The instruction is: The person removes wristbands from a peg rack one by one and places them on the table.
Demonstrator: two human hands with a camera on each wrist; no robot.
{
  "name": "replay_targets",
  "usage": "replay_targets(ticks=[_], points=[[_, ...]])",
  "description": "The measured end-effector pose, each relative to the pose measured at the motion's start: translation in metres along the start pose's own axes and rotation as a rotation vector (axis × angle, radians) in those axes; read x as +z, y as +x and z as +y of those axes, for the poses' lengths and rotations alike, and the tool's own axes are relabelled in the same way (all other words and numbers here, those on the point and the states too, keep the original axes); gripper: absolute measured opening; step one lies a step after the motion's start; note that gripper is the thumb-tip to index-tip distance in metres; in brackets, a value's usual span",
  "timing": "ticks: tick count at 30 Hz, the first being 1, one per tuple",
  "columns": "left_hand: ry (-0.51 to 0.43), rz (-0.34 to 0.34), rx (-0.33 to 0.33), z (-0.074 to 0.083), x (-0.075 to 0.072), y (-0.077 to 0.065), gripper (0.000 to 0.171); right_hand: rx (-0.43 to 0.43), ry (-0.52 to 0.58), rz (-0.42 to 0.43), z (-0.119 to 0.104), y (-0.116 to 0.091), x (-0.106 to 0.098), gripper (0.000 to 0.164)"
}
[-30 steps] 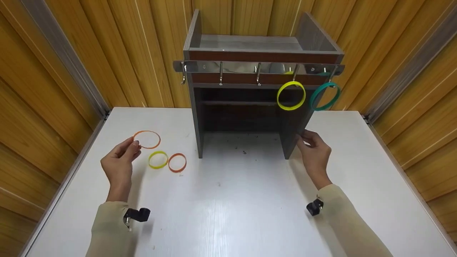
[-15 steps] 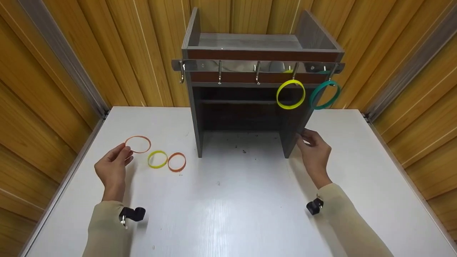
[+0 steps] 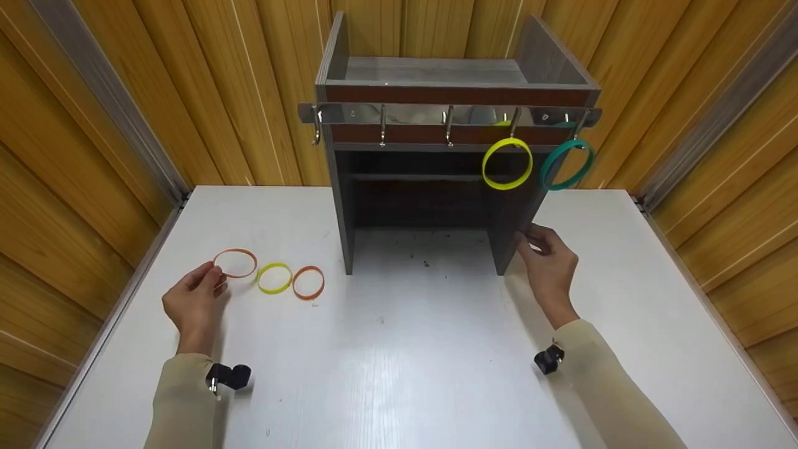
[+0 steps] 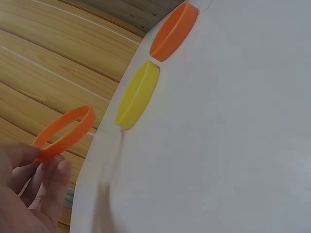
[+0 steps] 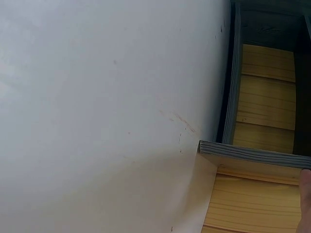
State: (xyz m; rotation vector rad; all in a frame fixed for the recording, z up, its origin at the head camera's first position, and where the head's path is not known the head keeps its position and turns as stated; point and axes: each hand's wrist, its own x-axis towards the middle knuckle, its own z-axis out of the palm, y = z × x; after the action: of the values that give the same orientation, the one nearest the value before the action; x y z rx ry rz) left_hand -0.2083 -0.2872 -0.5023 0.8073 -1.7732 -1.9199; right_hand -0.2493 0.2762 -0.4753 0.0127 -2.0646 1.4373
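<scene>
My left hand (image 3: 193, 305) pinches an orange silicone wristband (image 3: 235, 252) by its near left rim, just above the table. A yellow wristband (image 3: 274, 279) and another orange wristband (image 3: 308, 282) stand on edge close together on the tabletop, to the right of that hand. My right hand (image 3: 552, 271) holds the lower front edge of the grey shelf unit's right side panel (image 3: 508, 249). Its thumb (image 5: 305, 194) touches the panel in the right wrist view; the other fingers are hidden there. From the two right-hand hooks hang a yellow wristband (image 3: 507, 164) and a teal wristband (image 3: 567, 164).
A metal hook rail (image 3: 411, 114) runs across the front of the grey shelf unit (image 3: 340, 206); its three left hooks carry nothing. White table (image 3: 386, 368) stretches in front. Wood-patterned walls (image 3: 75, 187) close in the back and both sides.
My left hand has moved left and nearer to me, bringing the held orange wristband lower and left of the standing yellow one. The right hand stays at the panel.
</scene>
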Motion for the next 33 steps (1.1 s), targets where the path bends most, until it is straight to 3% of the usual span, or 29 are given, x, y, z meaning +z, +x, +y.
replay_targets(ticks=[6, 12, 27, 33], points=[[0.024, 0.003, -0.056, -0.006, -0.003, 0.001, 0.039, 0.006, -0.009, 0.004, -0.012, -0.002, 0.001, 0.019], [0.020, -0.003, -0.114, -0.007, -0.001, 0.001, 0.039, -0.009, 0.011, 0.007, 0.002, 0.001, 0.000, 0.020], [0.123, -0.025, -0.065, -0.016, -0.005, 0.001, 0.036, 0.001, 0.000, -0.008, 0.005, 0.000, -0.001, 0.020], [0.296, -0.029, 0.005, -0.021, -0.004, 0.001, 0.033, 0.013, -0.008, -0.008, 0.005, 0.000, -0.001, 0.020]])
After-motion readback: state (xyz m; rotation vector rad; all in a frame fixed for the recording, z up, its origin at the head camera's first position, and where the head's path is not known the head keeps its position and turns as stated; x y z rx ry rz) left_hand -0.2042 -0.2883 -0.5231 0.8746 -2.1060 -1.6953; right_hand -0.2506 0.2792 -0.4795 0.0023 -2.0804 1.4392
